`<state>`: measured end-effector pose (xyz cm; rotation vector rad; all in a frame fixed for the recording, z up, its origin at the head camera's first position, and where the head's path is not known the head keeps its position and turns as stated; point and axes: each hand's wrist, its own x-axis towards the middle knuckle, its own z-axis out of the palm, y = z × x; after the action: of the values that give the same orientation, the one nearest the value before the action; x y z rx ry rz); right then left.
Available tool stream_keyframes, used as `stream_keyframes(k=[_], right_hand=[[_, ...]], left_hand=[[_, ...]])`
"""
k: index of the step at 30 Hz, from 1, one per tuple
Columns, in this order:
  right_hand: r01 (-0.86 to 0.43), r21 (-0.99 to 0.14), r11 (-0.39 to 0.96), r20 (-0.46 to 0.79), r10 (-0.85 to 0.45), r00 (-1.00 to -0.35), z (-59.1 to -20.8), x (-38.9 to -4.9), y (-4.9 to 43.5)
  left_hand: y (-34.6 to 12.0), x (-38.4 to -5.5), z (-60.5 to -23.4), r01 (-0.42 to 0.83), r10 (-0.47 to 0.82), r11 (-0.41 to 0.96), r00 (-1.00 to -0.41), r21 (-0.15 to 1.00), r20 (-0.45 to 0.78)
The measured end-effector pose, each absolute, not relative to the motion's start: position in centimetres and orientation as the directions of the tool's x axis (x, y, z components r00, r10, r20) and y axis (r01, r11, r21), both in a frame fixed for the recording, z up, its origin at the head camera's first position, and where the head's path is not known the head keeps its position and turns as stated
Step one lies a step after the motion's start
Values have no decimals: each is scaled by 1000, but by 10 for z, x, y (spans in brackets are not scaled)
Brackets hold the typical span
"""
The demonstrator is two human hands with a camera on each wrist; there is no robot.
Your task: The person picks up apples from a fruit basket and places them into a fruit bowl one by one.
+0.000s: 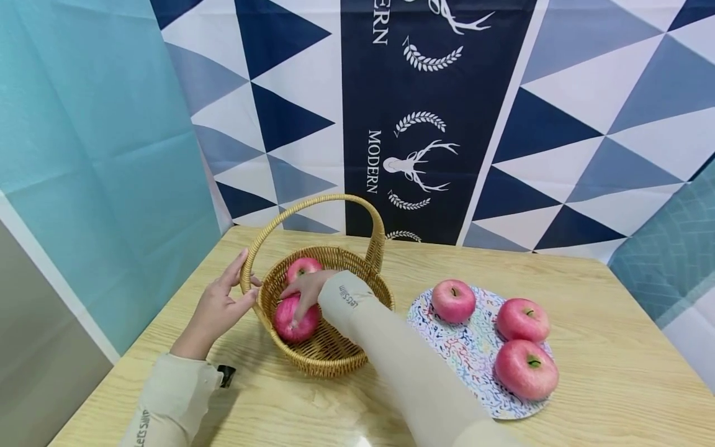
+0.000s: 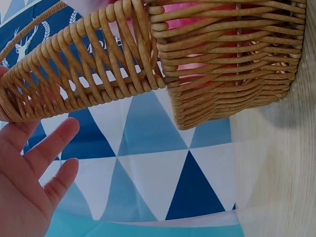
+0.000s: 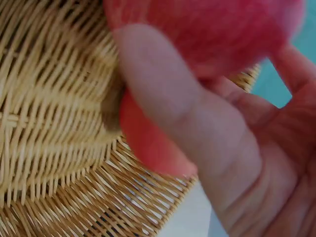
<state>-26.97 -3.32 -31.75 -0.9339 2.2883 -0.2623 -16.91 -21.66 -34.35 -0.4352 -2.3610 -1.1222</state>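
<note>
A wicker basket (image 1: 329, 367) with a tall arched handle (image 1: 313, 202) stands on the table. My left hand (image 1: 218, 305) is at the handle's left base, with fingers on both sides of it; in the left wrist view its other fingers (image 2: 59, 140) spread out below the wicker. Inside the basket, my right hand (image 1: 310, 288) grips a red apple (image 1: 297, 321), its thumb (image 3: 158, 74) lying across the fruit in the right wrist view. Behind that one sits a second apple (image 1: 303, 268), partly covered by the hand.
To the right lies a round patterned plate (image 1: 463, 357) bearing three apples: one at its upper left (image 1: 454, 301) and two along its right side (image 1: 523, 320). A patterned curtain (image 1: 301, 124) hangs behind the wooden table (image 1: 603, 347).
</note>
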Motion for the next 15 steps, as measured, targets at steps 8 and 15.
stream_keyframes(k=[8, 15], right_hand=[[-545, -402, 736, -520, -674, -525, -324, -272, -36], [-548, -436, 714, -554, -692, -463, -331, -273, -35]], left_hand=[[-218, -170, -343, 457, 68, 595, -848, 661, 525], [-218, -170, -344, 461, 65, 570, -850, 680, 522]])
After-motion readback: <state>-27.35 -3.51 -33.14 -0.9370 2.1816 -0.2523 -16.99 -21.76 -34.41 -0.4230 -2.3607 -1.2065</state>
